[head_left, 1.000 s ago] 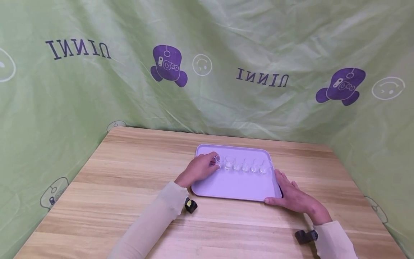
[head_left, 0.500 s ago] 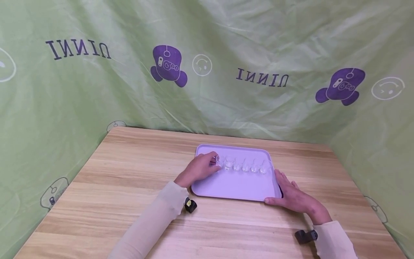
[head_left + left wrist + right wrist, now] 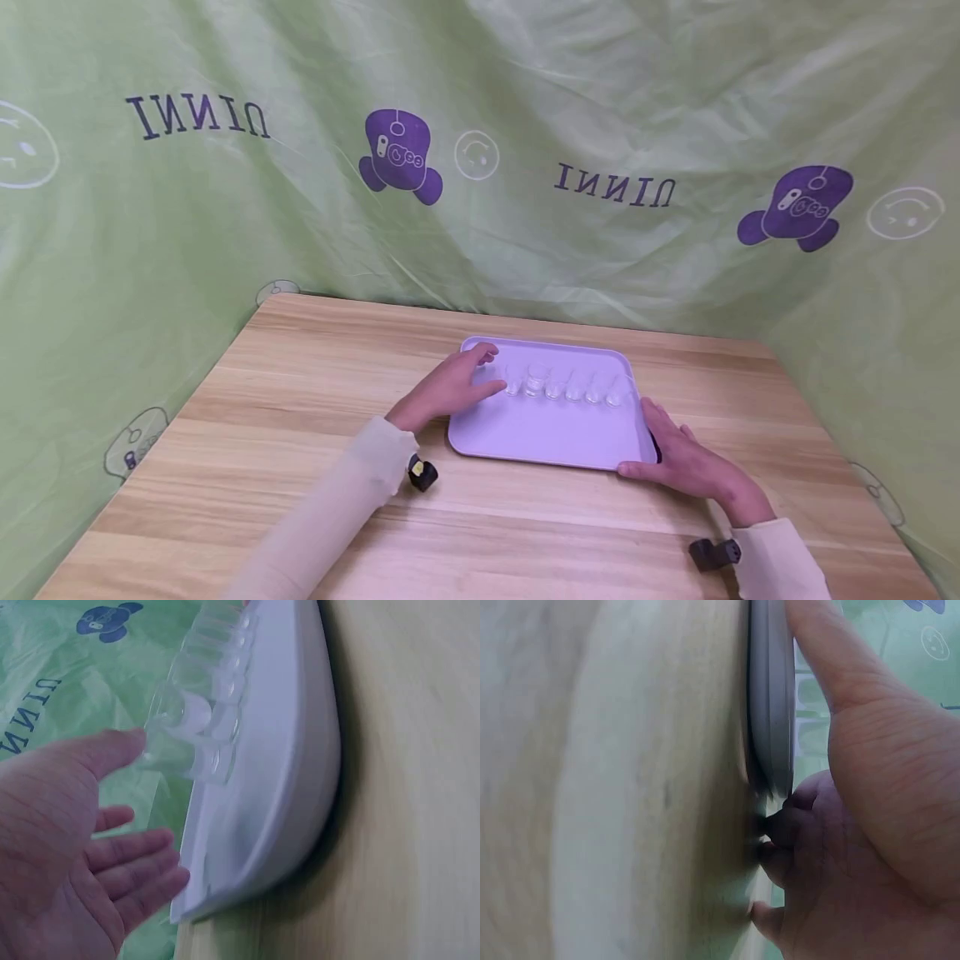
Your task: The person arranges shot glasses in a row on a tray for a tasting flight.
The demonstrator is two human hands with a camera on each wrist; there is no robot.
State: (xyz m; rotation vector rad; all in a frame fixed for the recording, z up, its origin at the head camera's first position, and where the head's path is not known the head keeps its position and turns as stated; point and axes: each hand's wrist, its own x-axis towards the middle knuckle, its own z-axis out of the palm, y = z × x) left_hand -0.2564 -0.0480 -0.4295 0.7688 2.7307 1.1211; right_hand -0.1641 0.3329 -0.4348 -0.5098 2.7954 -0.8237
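A row of several small clear shot glasses (image 3: 574, 390) stands upright on a lilac tray (image 3: 540, 433). My left hand (image 3: 450, 381) hovers over the tray's left side, thumb and fingers spread apart with nothing between them. Its thumb tip is right by the leftmost glass (image 3: 214, 760), as the left wrist view also shows. At the tray's near right corner rests my right hand (image 3: 686, 457), its thumb along the front edge and its straight fingers along the right side. In the right wrist view the fingertips reach down to the tabletop beside the tray rim (image 3: 772, 712).
The wooden table (image 3: 300, 400) extends around the tray on all sides. A green printed cloth (image 3: 480, 242) hangs behind it and on both sides. Each wrist carries a small black camera (image 3: 423, 475).
My left hand has let go of the leftmost glass and drawn back to the left, its fingers spreading. The glass stays in the row. My right hand keeps its place at the tray corner.
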